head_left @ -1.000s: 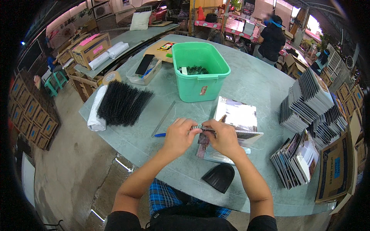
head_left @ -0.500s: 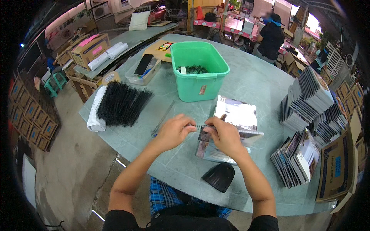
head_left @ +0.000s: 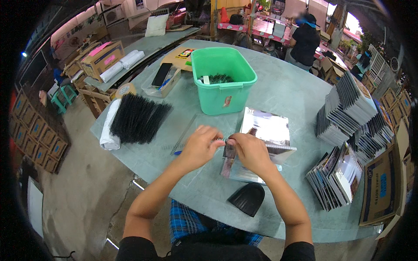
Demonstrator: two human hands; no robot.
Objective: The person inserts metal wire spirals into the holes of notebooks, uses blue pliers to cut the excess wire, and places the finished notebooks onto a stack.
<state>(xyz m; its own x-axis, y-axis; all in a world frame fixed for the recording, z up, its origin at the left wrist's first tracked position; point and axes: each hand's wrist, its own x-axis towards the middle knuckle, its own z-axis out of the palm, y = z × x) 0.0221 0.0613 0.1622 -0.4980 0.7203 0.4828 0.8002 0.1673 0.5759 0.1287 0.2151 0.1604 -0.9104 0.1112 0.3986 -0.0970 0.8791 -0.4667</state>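
Note:
My left hand [head_left: 201, 143] pinches a thin dark spiral binding coil [head_left: 217, 139], partly hidden by the fingers. Its tips nearly meet those of my right hand [head_left: 250, 152], which is closed at the bound edge of a notebook [head_left: 281, 153] held tilted up. How far the coil runs through the edge is hidden behind the fingers. Behind it lies a notebook with a glossy pale cover [head_left: 266, 125]; another notebook [head_left: 246, 172] is underneath. Left of my left hand lies a loose coil [head_left: 185, 130] with a blue pen [head_left: 177, 152] at its lower end.
A pile of black coils [head_left: 140, 118] rests by a white roll [head_left: 109, 130]. The green bin [head_left: 224, 98] holds more coils. Notebook stacks [head_left: 344, 108] and an open carton [head_left: 379, 187] stand right. A black curved piece [head_left: 247, 199] lies at the near edge. People work farther back.
My hands have come closer together, and the coil stretch that showed between them is now mostly covered. The left hand has shifted slightly right; the notebook stays tilted up.

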